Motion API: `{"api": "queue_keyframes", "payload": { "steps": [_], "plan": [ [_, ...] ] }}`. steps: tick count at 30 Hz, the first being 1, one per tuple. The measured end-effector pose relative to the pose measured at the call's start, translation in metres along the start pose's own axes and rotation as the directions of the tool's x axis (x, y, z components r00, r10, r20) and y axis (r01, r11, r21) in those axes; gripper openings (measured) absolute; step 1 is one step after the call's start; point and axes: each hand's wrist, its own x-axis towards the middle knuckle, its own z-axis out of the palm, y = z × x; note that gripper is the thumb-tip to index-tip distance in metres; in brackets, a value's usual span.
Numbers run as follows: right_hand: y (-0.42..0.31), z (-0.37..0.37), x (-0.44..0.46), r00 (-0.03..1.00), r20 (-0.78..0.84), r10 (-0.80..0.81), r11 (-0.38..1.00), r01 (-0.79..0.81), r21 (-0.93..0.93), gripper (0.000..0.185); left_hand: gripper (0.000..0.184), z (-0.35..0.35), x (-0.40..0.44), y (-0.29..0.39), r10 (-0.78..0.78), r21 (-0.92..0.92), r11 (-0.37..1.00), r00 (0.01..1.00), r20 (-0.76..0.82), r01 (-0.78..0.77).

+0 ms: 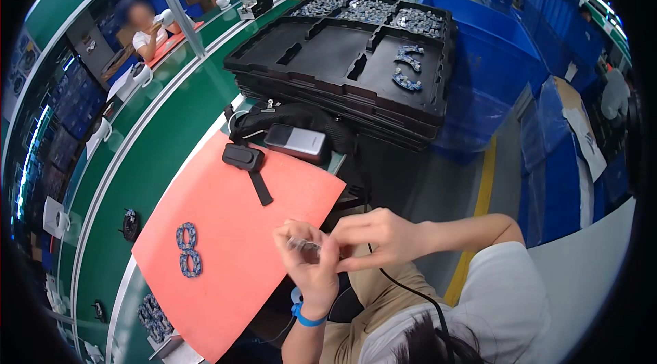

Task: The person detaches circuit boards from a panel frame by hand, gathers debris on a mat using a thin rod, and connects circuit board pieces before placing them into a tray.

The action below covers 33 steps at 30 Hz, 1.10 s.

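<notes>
Both of my hands meet above the near right edge of an orange mat [233,261]. My left hand [308,258], with a blue band at the wrist, has its fingers curled around a small clear, shiny piece [304,246]. The fingers of my right hand [376,237] are pinched together close beside that piece; what they hold, if anything, is hidden. On the mat's left part lie two blue-grey ring-shaped parts [187,249], end to end. A black device with a strap [243,157] rests at the mat's far edge.
A silver-and-black box [295,143] and a black pouch [301,115] lie beyond the mat. Stacked black trays [308,49] hold many small parts. A blue bin [479,42] stands right of them. A green conveyor [137,172] curves along the left. A person [147,35] sits across it.
</notes>
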Motion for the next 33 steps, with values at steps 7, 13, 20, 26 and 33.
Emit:
{"api": "queue_keyframes", "payload": {
  "steps": [7, 13, 20, 26, 33],
  "plan": [
    [0.006, 0.018, -0.017, 0.98, -0.158, 0.122, 0.991, -0.11, 0.08, 0.025, 0.033, 0.012, -0.007, -0.019, -0.048, -0.347, 0.938, 0.997, -0.062, 0.023],
    [0.01, 0.017, -0.02, 0.945, -0.32, 0.063, 0.992, -0.096, -0.088, 0.022, 0.069, 0.021, -0.006, -0.015, -0.12, -0.266, 0.959, 0.991, -0.055, 0.101],
    [0.006, -0.012, -0.021, 0.874, -0.369, 0.315, 0.946, -0.32, 0.049, 0.018, 0.094, 0.028, 0.005, -0.02, -0.13, -0.359, 0.915, 0.977, 0.167, 0.183],
    [0.012, -0.115, 0.0, 0.675, -0.653, 0.345, 0.897, -0.442, 0.018, 0.01, 0.087, 0.042, 0.028, -0.026, -0.009, -0.29, 0.956, 0.994, 0.11, 0.04],
    [0.094, -0.219, 0.029, 0.671, -0.458, 0.583, 0.756, -0.655, 0.003, 0.015, 0.08, 0.026, 0.017, -0.036, 0.072, -0.078, 0.994, 0.996, -0.058, -0.076]
  ]
}}
